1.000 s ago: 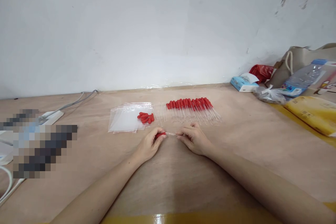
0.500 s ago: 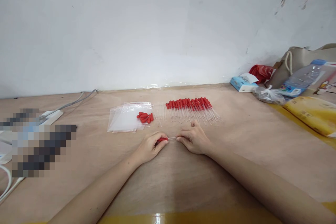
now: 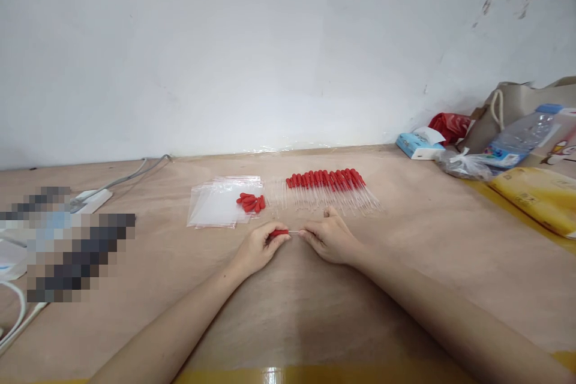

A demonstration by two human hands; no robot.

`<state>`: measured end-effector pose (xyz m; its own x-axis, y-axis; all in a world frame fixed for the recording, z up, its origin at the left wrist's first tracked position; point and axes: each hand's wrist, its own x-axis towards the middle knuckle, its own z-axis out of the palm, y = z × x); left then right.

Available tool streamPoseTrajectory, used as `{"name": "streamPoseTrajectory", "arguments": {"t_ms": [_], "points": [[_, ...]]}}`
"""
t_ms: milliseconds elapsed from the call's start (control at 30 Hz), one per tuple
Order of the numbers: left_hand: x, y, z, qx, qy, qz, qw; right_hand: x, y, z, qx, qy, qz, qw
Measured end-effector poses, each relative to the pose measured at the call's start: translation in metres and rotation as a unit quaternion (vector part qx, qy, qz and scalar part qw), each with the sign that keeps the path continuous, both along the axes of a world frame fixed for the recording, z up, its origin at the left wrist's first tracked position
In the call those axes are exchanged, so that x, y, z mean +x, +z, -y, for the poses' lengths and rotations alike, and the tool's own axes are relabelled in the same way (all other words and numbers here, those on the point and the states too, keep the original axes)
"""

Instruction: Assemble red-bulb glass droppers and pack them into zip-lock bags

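Observation:
Low over the table, my left hand (image 3: 258,248) is closed on a red rubber dropper bulb (image 3: 279,232). A thin clear tube (image 3: 294,232) runs level from the bulb's mouth to my right hand (image 3: 327,237), whose thumb and fingers pinch it. How far the tube sits inside the bulb is hidden. Beyond my right hand lies a row of droppers (image 3: 326,180) with red bulbs and clear stems. Several loose clear tubes (image 3: 275,193) rest left of that row. Loose red bulbs (image 3: 250,202) lie in a small heap on the right part of the clear plastic bags (image 3: 213,204).
At the right stand a blue tissue pack (image 3: 418,146), a knotted clear bag (image 3: 463,163), a plastic bottle (image 3: 517,138) and a yellow packet (image 3: 535,199). A power strip (image 3: 92,201) with cables and a blurred-out area are at the left. A wall (image 3: 270,54) closes the back.
The hands have drawn slightly closer together, and less tube shows between them. More of the bulb is visible in my left hand. The whole view has shifted a little.

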<state>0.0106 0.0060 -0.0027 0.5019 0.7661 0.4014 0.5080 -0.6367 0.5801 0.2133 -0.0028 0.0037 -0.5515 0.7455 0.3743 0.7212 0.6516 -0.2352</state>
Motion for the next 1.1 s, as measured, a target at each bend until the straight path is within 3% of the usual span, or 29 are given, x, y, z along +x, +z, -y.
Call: {"name": "streamPoseTrajectory", "arguments": {"t_ms": [167,300,400,567,767,967,1100], "points": [[-0.013,-0.002,-0.016,0.138,0.085,-0.019,0.987,0.005,0.012,0.002,-0.009,-0.021,-0.003,1.0],[-0.027,-0.004,-0.029,0.216,0.239,-0.112,0.94,0.012,0.015,-0.01,-0.153,-0.123,-0.11,0.974],[-0.031,-0.007,-0.035,0.22,0.285,-0.156,0.92,0.014,0.018,-0.03,-0.203,-0.21,-0.173,0.941],[-0.028,-0.01,-0.035,0.221,0.291,-0.175,0.914,-0.003,0.022,-0.067,-0.126,-0.337,-0.174,0.917],[-0.027,-0.007,-0.032,0.215,0.29,-0.177,0.916,-0.023,0.011,-0.09,-0.113,-0.385,-0.108,0.91],[-0.027,-0.006,-0.039,0.204,0.327,-0.165,0.908,-0.024,0.005,-0.086,-0.081,-0.388,-0.073,0.915],[-0.026,-0.004,-0.042,0.207,0.332,-0.174,0.904,-0.042,0.009,-0.074,-0.055,-0.311,-0.05,0.948]]}}
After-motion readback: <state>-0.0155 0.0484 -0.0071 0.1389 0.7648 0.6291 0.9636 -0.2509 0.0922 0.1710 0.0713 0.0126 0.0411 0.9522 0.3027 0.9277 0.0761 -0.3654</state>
